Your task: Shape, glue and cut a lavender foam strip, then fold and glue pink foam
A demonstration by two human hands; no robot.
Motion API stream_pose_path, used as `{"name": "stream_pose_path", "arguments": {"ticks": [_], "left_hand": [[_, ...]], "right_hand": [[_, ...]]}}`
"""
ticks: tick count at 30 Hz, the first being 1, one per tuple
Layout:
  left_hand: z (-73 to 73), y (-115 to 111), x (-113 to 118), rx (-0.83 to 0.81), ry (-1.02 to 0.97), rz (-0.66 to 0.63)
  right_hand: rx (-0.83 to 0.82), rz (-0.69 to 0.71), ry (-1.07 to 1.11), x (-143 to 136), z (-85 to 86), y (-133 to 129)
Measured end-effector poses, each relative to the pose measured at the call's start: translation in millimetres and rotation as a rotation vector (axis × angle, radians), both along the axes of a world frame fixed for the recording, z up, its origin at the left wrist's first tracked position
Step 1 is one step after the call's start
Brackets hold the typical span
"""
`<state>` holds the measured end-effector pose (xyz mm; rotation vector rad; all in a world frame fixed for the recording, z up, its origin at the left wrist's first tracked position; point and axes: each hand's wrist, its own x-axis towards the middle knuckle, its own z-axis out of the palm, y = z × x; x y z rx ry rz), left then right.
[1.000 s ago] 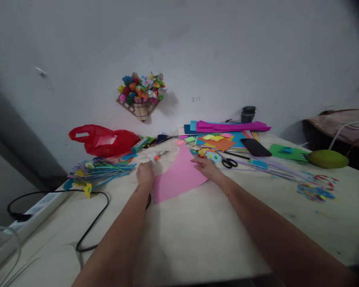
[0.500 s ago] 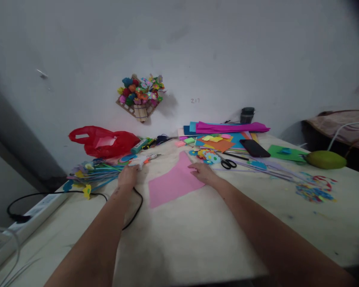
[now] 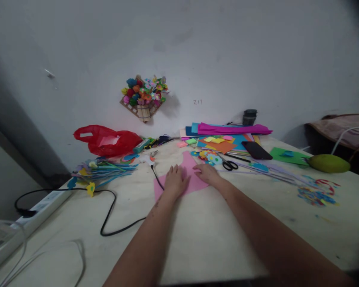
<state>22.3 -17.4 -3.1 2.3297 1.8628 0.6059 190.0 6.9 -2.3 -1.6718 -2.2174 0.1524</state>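
Note:
A pink sheet (image 3: 188,160) with a narrow upper end lies flat on the table, partly hidden under my hands. My left hand (image 3: 176,181) rests on its middle, palm down with the fingers stretched out. At the sheet's right edge, my right hand (image 3: 208,175) lies with its fingers extended onto the pink surface. Beyond my left hand is a white glue gun (image 3: 147,159) with an orange part; neither hand touches it. Its black cord (image 3: 157,178) runs down past my left forearm. Black-handled scissors (image 3: 229,165) lie just past my right hand.
Flower stems (image 3: 107,172) and a red plastic bag (image 3: 107,141) lie left. Coloured sheets (image 3: 236,128), a phone (image 3: 256,150) and paper flowers (image 3: 212,157) are at the back right. A green mango-shaped object (image 3: 329,163) and small scraps (image 3: 317,195) lie right; a power strip (image 3: 44,205) left.
My left hand has left the glue gun and moved right onto the pink sheet. My right hand stays at the sheet's right edge. The view has shifted slightly.

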Motion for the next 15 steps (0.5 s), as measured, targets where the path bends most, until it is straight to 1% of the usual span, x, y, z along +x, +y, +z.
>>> {"name": "stream_pose_path", "arguments": {"ticks": [1, 3, 6, 10, 12, 15], "left_hand": [[-4.2, -2, 0, -0.007, 0.028, -0.002], [-7.6, -5, -3, -0.018, 0.073, -0.002], [-5.5, -6, -10, -0.036, 0.084, 0.031], [-2.8, -1, -20, -0.042, 0.042, 0.031], [-3.2, 3, -25, -0.031, 0.012, 0.018], [-5.6, 9, -31, -0.004, -0.036, 0.032]], "right_hand": [[-0.001, -0.011, -0.003, 1, 0.3, 0], [-0.011, -0.024, -0.011, 4, 1.8, 1], [-0.047, -0.016, -0.019, 7, 5.5, 0], [-0.074, 0.001, -0.021, 10, 9.2, -2], [-0.082, 0.017, -0.023, 11, 9.6, -2], [-0.082, 0.057, -0.044, 12, 9.0, -1]]}}
